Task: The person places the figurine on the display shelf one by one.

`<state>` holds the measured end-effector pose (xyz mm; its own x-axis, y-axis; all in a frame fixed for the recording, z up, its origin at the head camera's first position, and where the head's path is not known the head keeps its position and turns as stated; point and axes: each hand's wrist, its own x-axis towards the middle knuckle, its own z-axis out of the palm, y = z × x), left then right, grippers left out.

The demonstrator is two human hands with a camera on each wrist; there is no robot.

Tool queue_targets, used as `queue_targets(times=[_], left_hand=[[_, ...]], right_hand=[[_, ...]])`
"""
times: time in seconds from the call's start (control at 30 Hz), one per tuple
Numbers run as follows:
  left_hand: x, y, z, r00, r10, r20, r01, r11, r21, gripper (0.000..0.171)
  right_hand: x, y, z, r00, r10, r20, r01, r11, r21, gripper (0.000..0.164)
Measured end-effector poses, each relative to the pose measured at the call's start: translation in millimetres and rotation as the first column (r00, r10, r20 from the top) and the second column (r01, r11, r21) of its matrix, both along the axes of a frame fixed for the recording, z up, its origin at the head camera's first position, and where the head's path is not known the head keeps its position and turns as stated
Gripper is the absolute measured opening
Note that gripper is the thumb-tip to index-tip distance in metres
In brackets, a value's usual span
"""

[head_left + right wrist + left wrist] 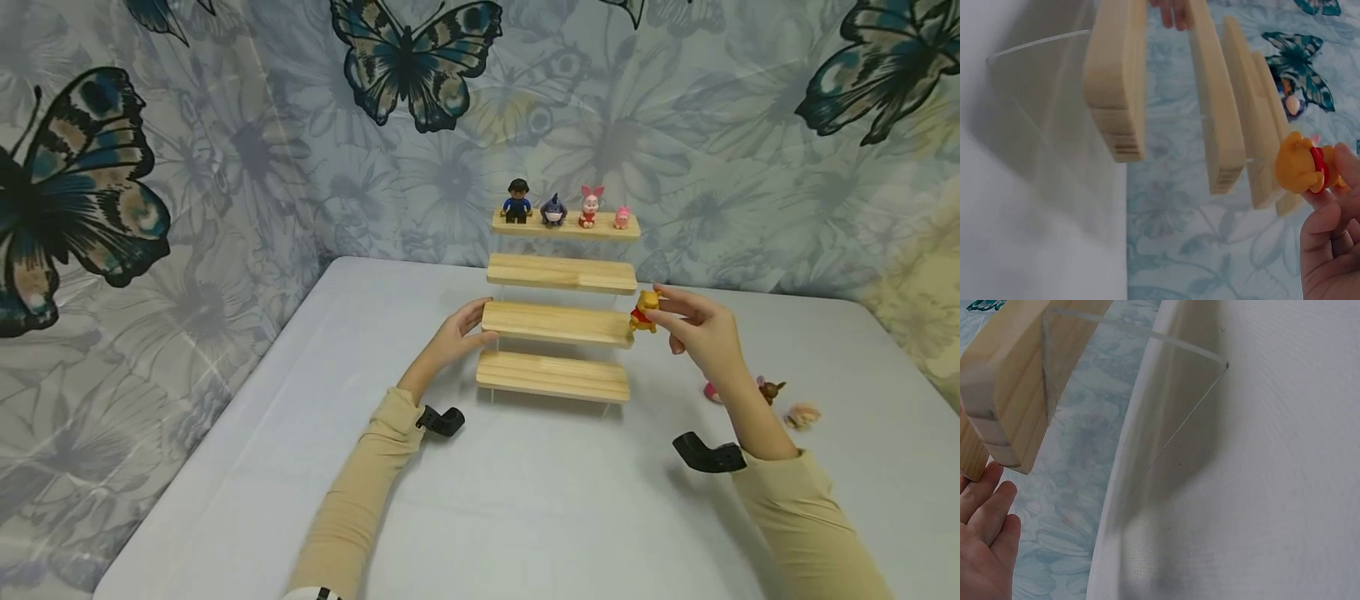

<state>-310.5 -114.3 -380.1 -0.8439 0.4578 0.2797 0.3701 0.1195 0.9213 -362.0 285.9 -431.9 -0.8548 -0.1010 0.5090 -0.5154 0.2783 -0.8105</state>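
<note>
A yellow bear figurine in a red shirt (644, 312) is pinched between the thumb and fingers of my right hand (703, 329), at the right end of the third board from the top. That board belongs to a four-tier wooden display stand (557, 323) with clear side supports. My left hand (452, 337) holds the left end of the same board, fingers at its upper edge and thumb lower down. In the right wrist view the bear figurine (1299, 164) lies sideways, partly covered by fingertips.
On the top board stand a dark-haired toy figure (517, 202), a grey-purple donkey figurine (554, 210), a pink piglet figurine (589, 207) and a small pink figurine (622, 217). Right of the stand, a brown figurine (769, 389) and a pale one (802, 415) lie on the white table (540, 508).
</note>
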Motion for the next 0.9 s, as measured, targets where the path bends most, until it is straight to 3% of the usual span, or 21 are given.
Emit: queue_targets(times=[0.1, 0.17, 0.2, 0.3, 0.37, 0.63, 0.73, 0.9], left_hand=[[0.7, 1, 0.3, 1.000, -0.002, 0.000, 0.002, 1.000, -0.005, 0.059], [1.2, 2, 0.8, 1.000, 0.004, 0.000, -0.004, 1.000, -0.009, 0.060], [1.4, 1, 1.0, 1.000, 0.005, -0.001, -0.005, 1.000, -0.012, 0.060], [1.8, 2, 1.4, 1.000, 0.005, -0.004, -0.005, 1.000, -0.013, 0.060], [1.9, 2, 1.4, 1.000, 0.008, -0.002, -0.008, 1.000, -0.017, 0.060], [-4.9, 1, -7.6, 1.000, 0.011, -0.016, -0.011, 1.000, -0.003, 0.061], [1.4, 2, -0.6, 1.000, 0.007, -0.007, -0.007, 1.000, -0.007, 0.061], [2.4, 1, 1.6, 1.000, 0.013, -0.007, -0.013, 1.000, -0.007, 0.060]], right_hand=[[9.5, -10, 14.9, 1.000, 0.007, 0.005, -0.007, 1.000, -0.002, 0.044], [26.0, -25, 36.5, 0.999, 0.035, 0.015, -0.034, 0.998, -0.043, 0.042], [26.9, -28, 37.8, 1.000, 0.001, -0.003, -0.001, 1.000, -0.009, 0.043], [58.8, -58, 74.6, 1.000, 0.010, -0.016, -0.010, 0.999, -0.045, 0.038], [72.5, -73, 90.7, 1.000, 0.014, -0.023, -0.015, 0.998, -0.065, 0.036], [80.6, -97, 109.5, 0.999, -0.004, -0.043, 0.001, 0.998, -0.069, 0.036], [86.7, -105, 120.7, 0.998, -0.005, -0.055, 0.000, 0.996, -0.085, 0.034], [83.2, -117, 127.8, 0.998, 0.027, -0.050, -0.033, 0.991, -0.129, 0.032]])
